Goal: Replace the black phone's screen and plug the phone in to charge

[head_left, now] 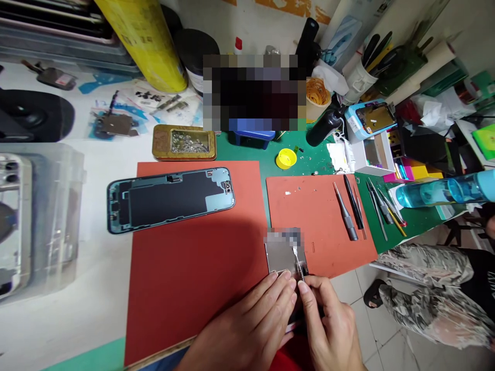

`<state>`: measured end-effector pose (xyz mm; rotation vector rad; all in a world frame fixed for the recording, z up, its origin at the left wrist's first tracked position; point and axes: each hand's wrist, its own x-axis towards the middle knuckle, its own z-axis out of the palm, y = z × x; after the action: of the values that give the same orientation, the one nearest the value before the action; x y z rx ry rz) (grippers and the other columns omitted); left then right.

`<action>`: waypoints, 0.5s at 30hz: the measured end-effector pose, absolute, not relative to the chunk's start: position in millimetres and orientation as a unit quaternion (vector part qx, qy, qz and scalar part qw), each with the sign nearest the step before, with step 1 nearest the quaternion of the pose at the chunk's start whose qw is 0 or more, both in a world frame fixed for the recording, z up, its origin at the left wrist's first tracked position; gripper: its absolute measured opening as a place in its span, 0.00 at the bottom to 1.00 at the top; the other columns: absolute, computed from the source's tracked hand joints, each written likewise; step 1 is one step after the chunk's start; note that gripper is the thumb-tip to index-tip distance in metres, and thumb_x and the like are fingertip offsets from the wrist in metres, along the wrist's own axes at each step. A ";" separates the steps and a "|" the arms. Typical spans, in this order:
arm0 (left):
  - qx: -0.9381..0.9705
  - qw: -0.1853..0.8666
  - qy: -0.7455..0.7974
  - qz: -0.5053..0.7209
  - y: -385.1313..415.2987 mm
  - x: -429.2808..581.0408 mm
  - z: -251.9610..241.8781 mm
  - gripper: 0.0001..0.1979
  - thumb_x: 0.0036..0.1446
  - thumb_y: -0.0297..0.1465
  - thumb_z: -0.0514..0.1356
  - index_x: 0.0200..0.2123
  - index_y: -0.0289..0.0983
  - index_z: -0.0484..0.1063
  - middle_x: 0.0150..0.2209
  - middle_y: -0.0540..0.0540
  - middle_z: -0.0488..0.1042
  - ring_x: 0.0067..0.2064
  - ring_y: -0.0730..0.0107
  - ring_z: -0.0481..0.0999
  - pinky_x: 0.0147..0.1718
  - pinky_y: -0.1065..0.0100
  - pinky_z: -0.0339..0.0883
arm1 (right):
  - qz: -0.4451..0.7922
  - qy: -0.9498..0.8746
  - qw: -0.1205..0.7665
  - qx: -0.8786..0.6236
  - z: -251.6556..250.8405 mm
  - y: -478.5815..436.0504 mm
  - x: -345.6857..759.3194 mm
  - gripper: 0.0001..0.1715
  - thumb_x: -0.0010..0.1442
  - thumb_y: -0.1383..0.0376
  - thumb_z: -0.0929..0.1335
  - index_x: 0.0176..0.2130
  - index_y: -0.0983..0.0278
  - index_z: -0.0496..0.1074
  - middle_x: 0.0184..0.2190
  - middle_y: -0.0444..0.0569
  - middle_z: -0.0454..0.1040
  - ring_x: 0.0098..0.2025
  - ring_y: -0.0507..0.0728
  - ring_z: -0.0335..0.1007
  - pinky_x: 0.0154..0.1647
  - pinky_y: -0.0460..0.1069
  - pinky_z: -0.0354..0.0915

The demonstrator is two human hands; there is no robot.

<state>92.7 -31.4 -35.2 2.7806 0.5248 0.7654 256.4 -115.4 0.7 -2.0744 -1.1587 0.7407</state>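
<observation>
A silver-backed phone panel [279,256] lies at the near edge of the orange-red mats; its far end is blurred out. My left hand [255,314] rests across it, fingers stretched side by side on top, thumb partly visible underneath, gripping it. In my right hand [330,314], thumb and fingers pinch a thin metal pry tool [297,262], its flat tip over the panel's right side. Beyond my left hand lies an opened phone body [174,198], dark inside with a teal frame. My hands hide the panel's near end.
Tweezers [377,208] and a grey-handled screwdriver [345,212] lie on the right mat [320,221]. A yellow cap [286,158], a tin of screws [184,142] and a blue bottle [436,190] stand around. A seated person's leg [421,304] shows at right.
</observation>
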 end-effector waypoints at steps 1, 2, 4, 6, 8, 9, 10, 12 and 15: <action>0.943 0.105 0.179 0.259 -31.0 92.9 -35.1 0.20 0.78 0.36 0.54 0.59 0.28 0.78 0.60 0.38 0.81 0.63 0.58 0.78 0.77 0.56 0.48 | 0.281 -0.440 0.320 -0.790 0.5 -115.4 256.3 0.14 0.78 0.58 0.63 0.46 0.60 0.74 0.30 0.43 0.82 0.22 0.51 0.77 0.23 0.43 0.68; 0.944 0.106 0.179 0.258 -30.7 93.1 -35.0 0.20 0.78 0.36 0.54 0.59 0.28 0.78 0.60 0.38 0.81 0.63 0.57 0.78 0.76 0.56 0.48 | 0.282 -0.439 0.319 -0.791 0.3 -115.5 256.3 0.14 0.78 0.57 0.63 0.46 0.60 0.74 0.30 0.44 0.82 0.22 0.51 0.77 0.23 0.43 0.67; 0.944 0.104 0.175 0.260 -30.2 93.4 -34.7 0.20 0.77 0.36 0.55 0.59 0.28 0.78 0.60 0.38 0.81 0.63 0.57 0.78 0.76 0.56 0.49 | 0.282 -0.438 0.319 -0.792 -0.3 -115.4 255.9 0.14 0.78 0.57 0.63 0.46 0.60 0.75 0.30 0.44 0.81 0.22 0.51 0.76 0.22 0.43 0.66; 0.943 0.102 0.175 0.262 -30.1 93.5 -34.7 0.20 0.77 0.36 0.55 0.59 0.27 0.78 0.60 0.38 0.81 0.63 0.57 0.78 0.76 0.56 0.49 | 0.277 -0.441 0.319 -0.792 -1.1 -115.2 255.1 0.14 0.78 0.57 0.63 0.46 0.61 0.74 0.28 0.44 0.80 0.22 0.51 0.76 0.21 0.43 0.66; 0.943 0.103 0.177 0.263 -30.5 93.6 -35.0 0.20 0.77 0.36 0.55 0.59 0.28 0.78 0.60 0.38 0.81 0.64 0.57 0.77 0.76 0.56 0.49 | 0.265 -0.446 0.319 -0.794 -1.9 -115.0 254.1 0.15 0.78 0.57 0.62 0.45 0.61 0.74 0.29 0.45 0.81 0.22 0.51 0.76 0.21 0.43 0.67; 0.944 0.105 0.179 0.259 -30.7 93.6 -35.3 0.20 0.77 0.36 0.55 0.60 0.28 0.77 0.61 0.38 0.81 0.64 0.57 0.77 0.76 0.56 0.49 | 0.259 -0.447 0.319 -0.795 -2.2 -114.8 253.5 0.15 0.78 0.57 0.62 0.45 0.61 0.74 0.29 0.45 0.81 0.22 0.51 0.77 0.22 0.43 0.68; 0.945 0.105 0.178 0.255 -30.9 93.5 -35.5 0.21 0.77 0.36 0.55 0.60 0.28 0.77 0.61 0.38 0.80 0.65 0.57 0.77 0.77 0.56 0.48 | 0.255 -0.446 0.319 -0.797 -2.5 -114.7 253.1 0.15 0.78 0.57 0.62 0.45 0.61 0.74 0.29 0.45 0.81 0.22 0.52 0.77 0.22 0.43 0.68; 0.946 0.102 0.173 0.252 -30.8 93.1 -35.9 0.21 0.77 0.36 0.55 0.61 0.27 0.77 0.61 0.38 0.80 0.65 0.57 0.76 0.77 0.56 0.48 | 0.257 -0.440 0.319 -0.799 -2.8 -114.6 252.6 0.16 0.78 0.56 0.62 0.45 0.60 0.74 0.29 0.45 0.81 0.22 0.52 0.77 0.22 0.43 0.69; 0.948 0.099 0.168 0.254 -30.0 92.2 -35.4 0.21 0.78 0.35 0.54 0.61 0.27 0.77 0.61 0.38 0.80 0.65 0.57 0.77 0.77 0.55 0.47 | 0.264 -0.435 0.320 -0.799 -2.8 -114.6 252.7 0.16 0.78 0.56 0.63 0.44 0.60 0.74 0.27 0.44 0.80 0.22 0.52 0.77 0.23 0.43 0.70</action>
<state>92.2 -30.0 -35.4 2.8032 0.4963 0.7506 252.7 -114.6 -2.8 -2.1014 -1.1422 0.6949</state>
